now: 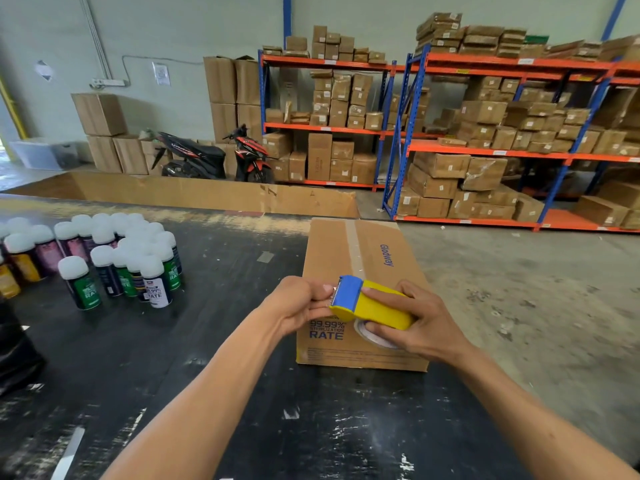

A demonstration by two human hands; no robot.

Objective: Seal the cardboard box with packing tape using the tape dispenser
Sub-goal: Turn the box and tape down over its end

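1. The box (360, 289) sits on the counter (207, 375), tape already down its top.
2. The right hand (419, 323) holds the tape dispenser (367, 303) above it.
3. The left hand (301, 303) pinches the tape end at the blade.
4. The blade could nick a finger, or the sticky end could slip back.

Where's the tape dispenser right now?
Head view, centre-right: the tape dispenser is held in the right hand above the cardboard box, left hand at its blade end.
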